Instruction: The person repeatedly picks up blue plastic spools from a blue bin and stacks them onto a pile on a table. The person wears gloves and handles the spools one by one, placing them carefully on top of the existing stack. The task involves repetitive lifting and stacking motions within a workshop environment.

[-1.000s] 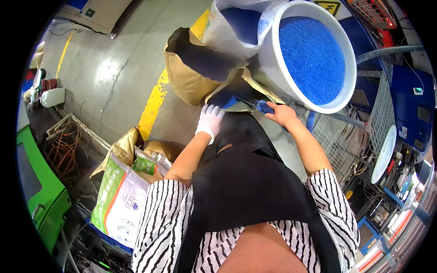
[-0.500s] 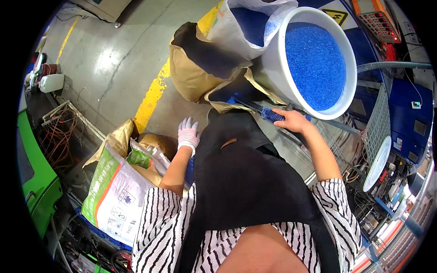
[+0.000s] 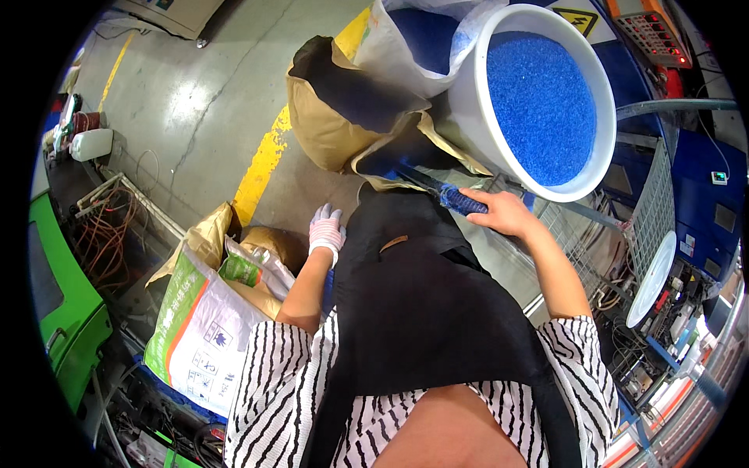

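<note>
Bare fingers of my right hand (image 3: 499, 211) are closed round the blue-wrapped handle of a long dark tool (image 3: 426, 182). Its far end dips into an open brown paper bag (image 3: 382, 184) just beyond my apron; the bag's wall and shadow hide what shape that end has. Some blue material shows around it. My left hand (image 3: 327, 229) wears a white and pink striped glove and holds nothing, its fingers stretched out beside the black apron (image 3: 421, 296). To the right of the bag stands a white tub (image 3: 485, 117) filled with blue granules (image 3: 538, 109).
Another open brown bag (image 3: 320, 125) and a white sack (image 3: 390, 51) with blue contents stand beyond. At left lie a green and white printed sack (image 3: 207, 335) and a green machine (image 3: 74, 312). A wire mesh rack (image 3: 651, 199) and white round lid (image 3: 651, 281) are at right.
My right hand and the tool have shifted slightly to the left, the tool's end staying in the bag. My left hand's fingers have drawn closer together.
</note>
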The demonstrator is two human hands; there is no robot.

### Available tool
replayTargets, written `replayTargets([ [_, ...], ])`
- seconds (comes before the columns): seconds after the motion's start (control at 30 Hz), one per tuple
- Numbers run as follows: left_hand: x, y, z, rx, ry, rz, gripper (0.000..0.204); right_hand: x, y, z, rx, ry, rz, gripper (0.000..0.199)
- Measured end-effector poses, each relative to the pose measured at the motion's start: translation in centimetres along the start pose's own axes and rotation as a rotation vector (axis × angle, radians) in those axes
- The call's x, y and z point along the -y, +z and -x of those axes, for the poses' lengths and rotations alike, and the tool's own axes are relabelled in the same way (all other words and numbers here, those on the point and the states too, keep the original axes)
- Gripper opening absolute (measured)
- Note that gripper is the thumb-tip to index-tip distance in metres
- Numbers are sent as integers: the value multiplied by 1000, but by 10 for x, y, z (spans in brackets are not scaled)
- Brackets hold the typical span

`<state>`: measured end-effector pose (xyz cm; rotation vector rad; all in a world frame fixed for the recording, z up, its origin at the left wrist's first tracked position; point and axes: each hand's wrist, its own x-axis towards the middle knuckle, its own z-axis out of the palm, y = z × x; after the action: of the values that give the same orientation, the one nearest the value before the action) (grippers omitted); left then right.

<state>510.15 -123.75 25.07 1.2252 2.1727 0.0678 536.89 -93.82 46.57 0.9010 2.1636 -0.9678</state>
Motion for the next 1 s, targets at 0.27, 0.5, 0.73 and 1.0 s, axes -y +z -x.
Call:
replayTargets([
  [0.27, -2, 4, 2, 54, -27, 21, 42, -19, 26, -16, -99, 45, 91, 59],
  [0.5, 7, 3, 6, 19, -57, 62, 43, -21, 31, -34, -120, 224, 238, 59],
  [0.73, 17, 14, 17, 3, -68, 124, 42, -35, 20, -24, -189, 386, 295, 58],
  [1.0, 24, 15, 26, 10, -95, 158, 41, -44, 26, 2, -275, 422, 273, 60],
])
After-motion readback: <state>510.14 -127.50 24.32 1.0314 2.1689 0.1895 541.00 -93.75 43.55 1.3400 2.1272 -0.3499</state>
